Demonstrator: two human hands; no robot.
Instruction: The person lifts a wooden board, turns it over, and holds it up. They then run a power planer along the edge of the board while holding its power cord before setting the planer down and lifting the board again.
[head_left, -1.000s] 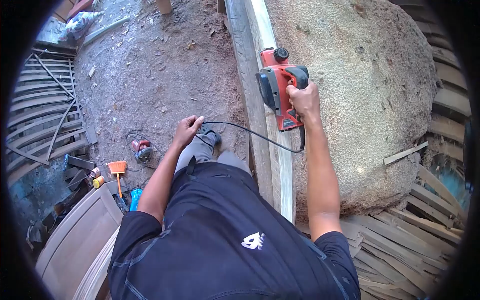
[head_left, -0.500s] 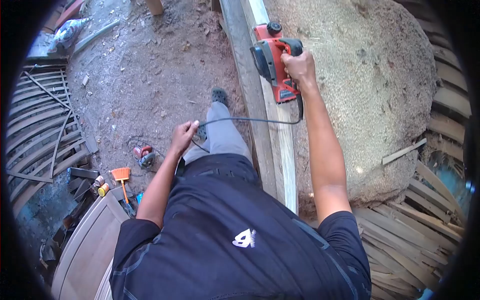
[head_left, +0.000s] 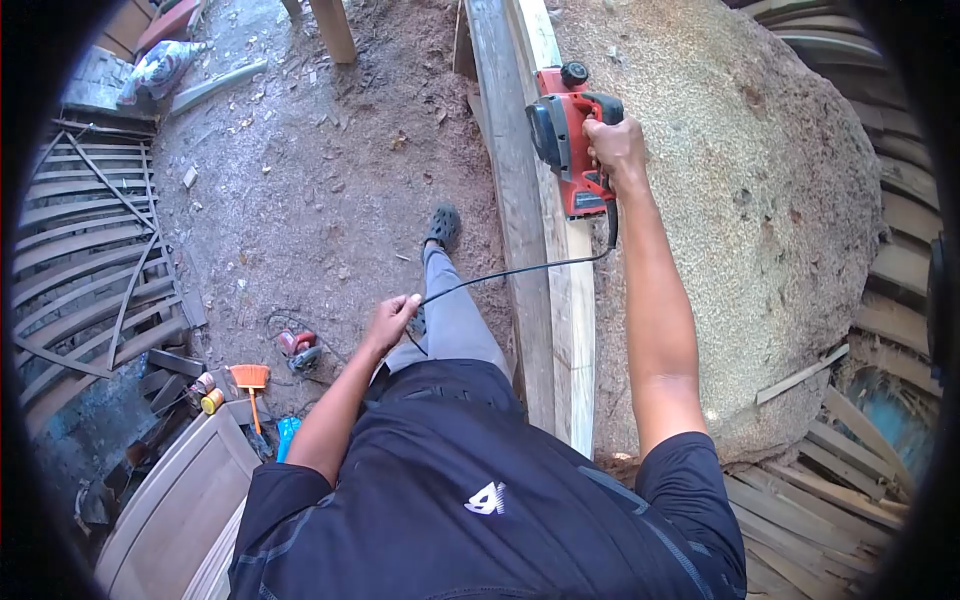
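In the upper middle of the frame, the right hand (head_left: 615,150) is gripping the black rear handle of a red and black electric hand planer (head_left: 560,135), its fingers (head_left: 603,130) curling fully closed around the grip. The planer is sitting flat on the top face of a long pale wooden beam (head_left: 572,320), which is running down the frame's centre just beside a tan sawdust heap (head_left: 760,200) on the right. The tool is looking rigid, hard-shelled and fairly heavy, so the moulded handle is probably the soundest place to hold it. Lower, left of centre, the left hand (head_left: 393,322) is pinching a thin black power cord (head_left: 520,268), fingers (head_left: 408,303) closing lightly on it. The cord is looking light and limp, trailing from the planer's rear across the beam and over the dirt floor (head_left: 320,180).
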